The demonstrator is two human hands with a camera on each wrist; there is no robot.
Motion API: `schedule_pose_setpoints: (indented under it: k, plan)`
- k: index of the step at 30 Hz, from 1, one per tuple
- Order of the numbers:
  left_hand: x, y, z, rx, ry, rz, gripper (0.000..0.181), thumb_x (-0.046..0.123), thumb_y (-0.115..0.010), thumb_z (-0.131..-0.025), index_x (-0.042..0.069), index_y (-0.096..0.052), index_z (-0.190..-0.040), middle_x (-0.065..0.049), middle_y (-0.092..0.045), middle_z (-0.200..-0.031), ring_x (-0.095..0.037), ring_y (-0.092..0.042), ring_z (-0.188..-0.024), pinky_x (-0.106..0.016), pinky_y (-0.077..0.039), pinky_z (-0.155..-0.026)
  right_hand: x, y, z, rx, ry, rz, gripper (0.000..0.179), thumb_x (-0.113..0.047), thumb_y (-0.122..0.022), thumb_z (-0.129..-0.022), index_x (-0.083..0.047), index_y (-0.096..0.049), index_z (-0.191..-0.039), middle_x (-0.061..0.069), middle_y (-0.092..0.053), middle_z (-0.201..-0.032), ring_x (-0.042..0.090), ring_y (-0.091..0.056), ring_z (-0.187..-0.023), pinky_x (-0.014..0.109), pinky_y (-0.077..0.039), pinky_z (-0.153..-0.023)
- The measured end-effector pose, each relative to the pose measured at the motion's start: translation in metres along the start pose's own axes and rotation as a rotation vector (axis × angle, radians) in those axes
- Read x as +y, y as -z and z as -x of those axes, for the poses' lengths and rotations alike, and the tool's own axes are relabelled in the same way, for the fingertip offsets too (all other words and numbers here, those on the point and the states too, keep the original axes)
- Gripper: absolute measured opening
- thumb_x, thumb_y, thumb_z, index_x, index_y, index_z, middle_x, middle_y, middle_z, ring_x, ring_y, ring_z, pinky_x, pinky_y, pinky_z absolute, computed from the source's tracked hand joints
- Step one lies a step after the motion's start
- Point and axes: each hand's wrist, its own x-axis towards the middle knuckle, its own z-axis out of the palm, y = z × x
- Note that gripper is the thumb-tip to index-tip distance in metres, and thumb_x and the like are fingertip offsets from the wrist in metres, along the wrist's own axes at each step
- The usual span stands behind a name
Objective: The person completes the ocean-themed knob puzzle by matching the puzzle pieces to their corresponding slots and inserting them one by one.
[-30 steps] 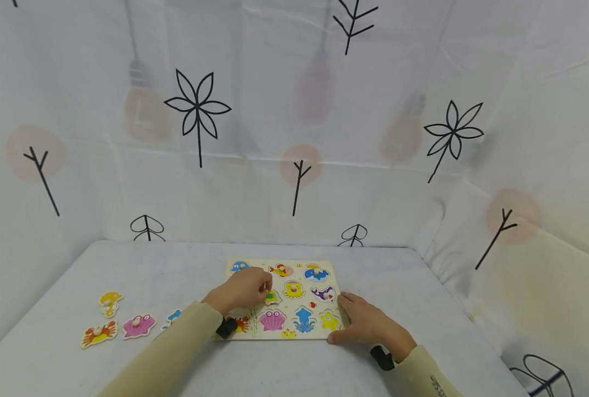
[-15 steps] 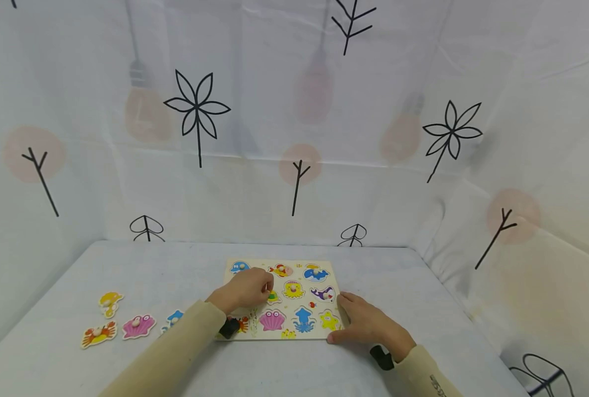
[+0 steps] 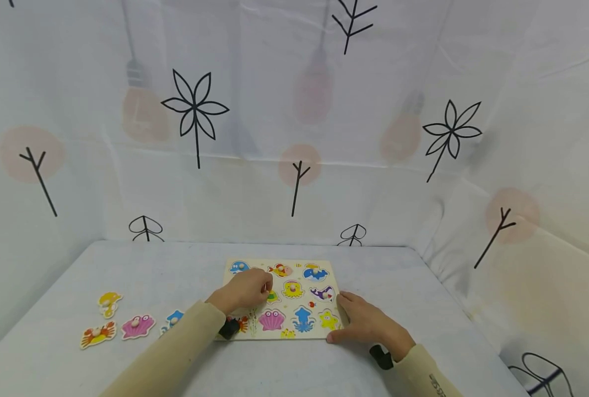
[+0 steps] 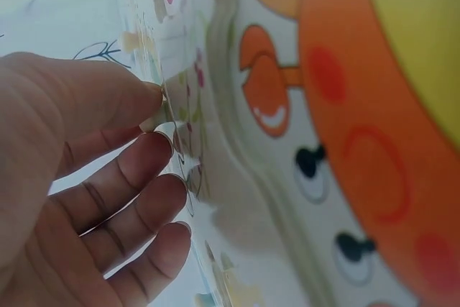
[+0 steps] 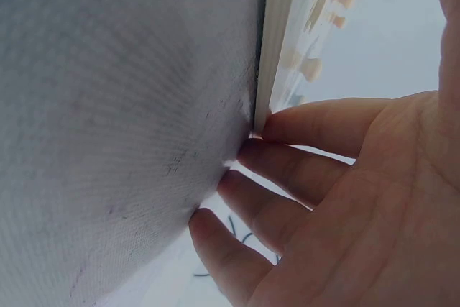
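A wooden peg puzzle board (image 3: 254, 334) with sea animals lies on the table. Over its left half, my left hand (image 3: 244, 289) pinches the small knob of a green puzzle piece (image 3: 273, 297) between thumb and index finger. That piece is mostly hidden behind the fingers. In the left wrist view the other fingers are bent loosely close over the board, beside a large printed crab (image 4: 345, 106). My right hand (image 3: 368, 325) rests along the board's right edge, thumb at the near corner. In the right wrist view its fingertips (image 5: 208, 224) touch the tablecloth and board side.
Left of the board lie loose knobbed pieces: a yellow one (image 3: 109, 303), a crab (image 3: 97, 334), a pink shell (image 3: 138, 326) and a blue one (image 3: 173, 318) partly behind the left sleeve. A patterned white curtain (image 3: 254, 193) hangs behind the table.
The left hand shifted very slightly right over the green piece, covering more of it, then stayed there. The right hand and the board have held still.
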Motion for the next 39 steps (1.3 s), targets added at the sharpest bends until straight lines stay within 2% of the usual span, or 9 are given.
schedule_pose_setpoints:
  k: [13,19,30,34,39]
  plan:
    - [-0.001,0.001,0.004,-0.002,0.004,0.053,0.006,0.014,-0.063,-0.087,0.018,-0.063,-0.091,0.006,-0.052,-0.08,-0.013,-0.047,-0.078,-0.029,-0.04,-0.071,-0.002,0.0,0.0,-0.003,0.003,0.003,0.112,-0.065,-0.079,-0.057,-0.007,-0.04,-0.144,0.012,-0.034,-0.149,0.034,-0.035,-0.134,0.055,-0.03,-0.105]
    - [-0.003,0.002,0.012,0.011,0.011,0.042,0.014,0.016,-0.064,-0.086,0.019,-0.064,-0.099,0.006,-0.05,-0.085,-0.013,-0.047,-0.078,-0.03,-0.042,-0.071,-0.003,0.0,0.0,-0.013,-0.007,0.006,0.112,-0.066,-0.078,-0.058,-0.008,-0.04,-0.145,0.012,-0.034,-0.15,0.034,-0.034,-0.135,0.055,-0.029,-0.106]
    - [-0.011,0.009,0.049,0.097,-0.039,-0.008,0.016,0.022,-0.069,-0.085,0.019,-0.064,-0.099,0.005,-0.054,-0.09,-0.01,-0.049,-0.079,-0.033,-0.046,-0.072,-0.002,0.001,0.003,-0.018,-0.02,0.0,0.112,-0.066,-0.079,-0.058,-0.008,-0.039,-0.145,0.012,-0.033,-0.15,0.034,-0.034,-0.135,0.055,-0.029,-0.106]
    - [-0.016,0.012,0.065,0.12,-0.018,-0.005,0.017,0.021,-0.069,-0.084,0.019,-0.064,-0.099,0.005,-0.053,-0.09,-0.01,-0.048,-0.077,-0.032,-0.045,-0.07,0.0,-0.001,0.004,-0.01,0.001,0.004,0.111,-0.066,-0.078,-0.058,-0.006,-0.04,-0.144,0.012,-0.034,-0.15,0.034,-0.034,-0.135,0.055,-0.03,-0.105]
    - [-0.024,0.018,0.081,0.137,0.059,-0.004,0.018,0.022,-0.072,-0.083,0.02,-0.064,-0.099,0.007,-0.052,-0.089,-0.011,-0.048,-0.078,-0.033,-0.045,-0.072,0.001,0.001,0.005,-0.006,0.012,0.01,0.111,-0.066,-0.078,-0.059,-0.006,-0.04,-0.144,0.013,-0.034,-0.15,0.034,-0.034,-0.135,0.056,-0.03,-0.105]
